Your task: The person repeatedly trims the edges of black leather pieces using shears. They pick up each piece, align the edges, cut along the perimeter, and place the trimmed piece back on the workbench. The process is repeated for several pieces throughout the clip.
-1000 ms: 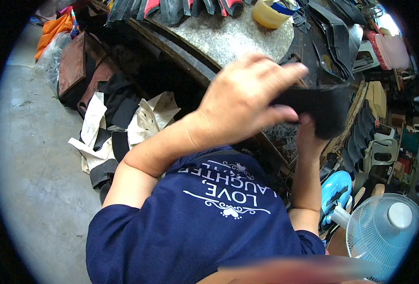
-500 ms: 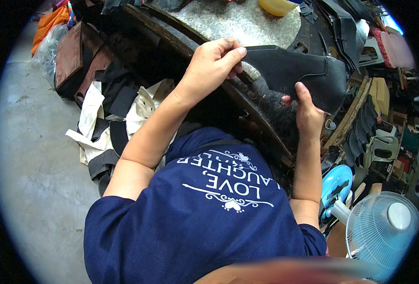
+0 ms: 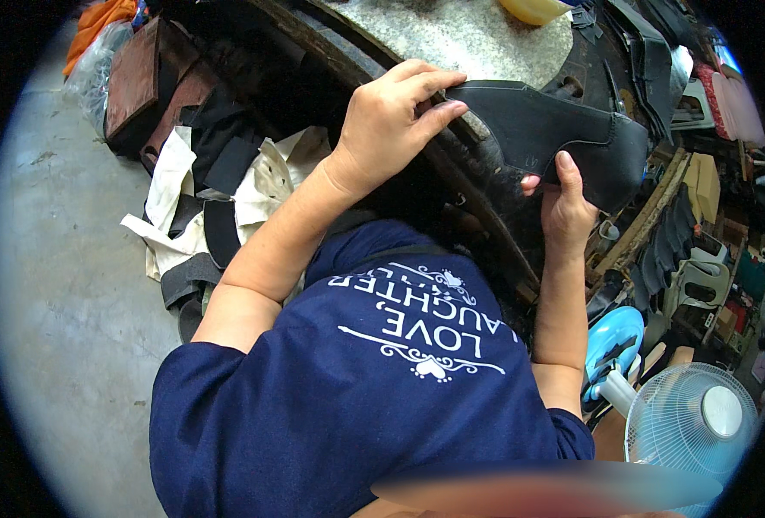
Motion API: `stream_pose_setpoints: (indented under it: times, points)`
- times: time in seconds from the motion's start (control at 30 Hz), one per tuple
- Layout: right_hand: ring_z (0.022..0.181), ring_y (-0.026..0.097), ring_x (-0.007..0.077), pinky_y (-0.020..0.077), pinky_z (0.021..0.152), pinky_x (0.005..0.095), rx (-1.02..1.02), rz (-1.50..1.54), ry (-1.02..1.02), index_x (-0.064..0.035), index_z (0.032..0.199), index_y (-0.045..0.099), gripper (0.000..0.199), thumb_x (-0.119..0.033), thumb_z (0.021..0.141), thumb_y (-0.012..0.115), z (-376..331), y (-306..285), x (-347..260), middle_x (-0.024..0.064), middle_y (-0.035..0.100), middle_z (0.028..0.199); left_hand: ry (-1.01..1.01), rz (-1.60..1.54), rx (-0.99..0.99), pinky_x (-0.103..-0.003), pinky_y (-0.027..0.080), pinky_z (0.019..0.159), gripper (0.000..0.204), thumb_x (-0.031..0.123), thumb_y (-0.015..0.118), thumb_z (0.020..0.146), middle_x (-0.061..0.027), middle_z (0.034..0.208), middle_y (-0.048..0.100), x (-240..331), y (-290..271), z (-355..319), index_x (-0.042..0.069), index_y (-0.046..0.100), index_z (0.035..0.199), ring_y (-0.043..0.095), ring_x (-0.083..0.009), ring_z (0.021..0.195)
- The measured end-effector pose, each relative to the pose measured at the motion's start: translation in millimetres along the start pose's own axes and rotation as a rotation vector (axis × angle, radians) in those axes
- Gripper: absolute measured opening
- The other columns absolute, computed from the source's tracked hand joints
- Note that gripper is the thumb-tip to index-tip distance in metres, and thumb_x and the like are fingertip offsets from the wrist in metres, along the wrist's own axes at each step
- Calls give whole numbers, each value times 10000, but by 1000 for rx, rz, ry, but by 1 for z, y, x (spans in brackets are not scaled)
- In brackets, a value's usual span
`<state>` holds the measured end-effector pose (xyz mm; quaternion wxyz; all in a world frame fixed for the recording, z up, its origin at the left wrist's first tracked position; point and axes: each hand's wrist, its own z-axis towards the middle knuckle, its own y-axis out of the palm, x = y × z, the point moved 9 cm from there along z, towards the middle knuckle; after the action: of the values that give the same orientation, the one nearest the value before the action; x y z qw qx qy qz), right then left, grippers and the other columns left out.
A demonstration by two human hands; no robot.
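Observation:
A black leather shoe upper, with a stitched seam across its right part, is stretched between my two hands above the workbench. My left hand is at its narrow left end, index finger along the top corner and thumb just below, with a gap showing between them nearer the palm. Below the wide right part, my right hand grips the lower edge, its thumb lying on the near face. Most of the right fingers are hidden behind the leather.
Beyond the upper lies a pale stone slab on the dark workbench, with a yellow bowl at its far edge. Black leather pieces hang at the far right. A fan stands at lower right; fabric scraps lie left.
My left thumb and index finger have spread from a tight pinch at the upper's left end. The right hand keeps its hold. The whole view has shifted slightly.

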<state>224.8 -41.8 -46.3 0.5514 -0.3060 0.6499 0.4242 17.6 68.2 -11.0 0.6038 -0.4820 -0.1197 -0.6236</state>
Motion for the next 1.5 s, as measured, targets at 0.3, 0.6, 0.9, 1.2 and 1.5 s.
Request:
stream_pose_setpoints:
  times: [0.3,0.6,0.9,1.2,1.5]
  points:
    - [618,664,219,537,542,317,-66,-36,-16,31,1051,628,193,-135,965,580,-1,2,2,141,678,863,-303,-356,-19,-257,529,714,210,128,728,835,-106,920,710,-25,6,-8,17,719,1013,691,-207,791]
    - [606,658,208,530,533,300,-63,-79,-59,35,1034,641,182,-122,969,575,-3,3,-2,138,683,858,-245,-144,-59,-216,498,706,180,90,705,869,-37,846,705,-23,6,-8,-2,719,1023,625,-84,753]
    - [586,648,186,529,518,290,-59,-116,-82,27,992,652,147,-95,963,575,-4,5,-5,125,680,809,-518,-455,-177,-197,485,567,186,158,718,870,-43,743,699,-45,18,-19,5,734,974,586,-56,601]
    - [576,647,196,546,482,284,-5,-138,-131,38,1023,643,139,-64,935,608,-5,7,-10,126,679,851,-209,-252,-154,-262,513,649,130,99,706,842,-71,788,683,-26,9,-8,10,717,938,642,-134,695]
    - [576,652,212,553,476,295,-5,-96,-113,38,1035,637,137,-37,922,615,-4,4,-11,133,678,885,12,-29,27,-299,530,650,141,142,735,810,-101,811,681,8,0,1,38,719,904,671,-235,710]
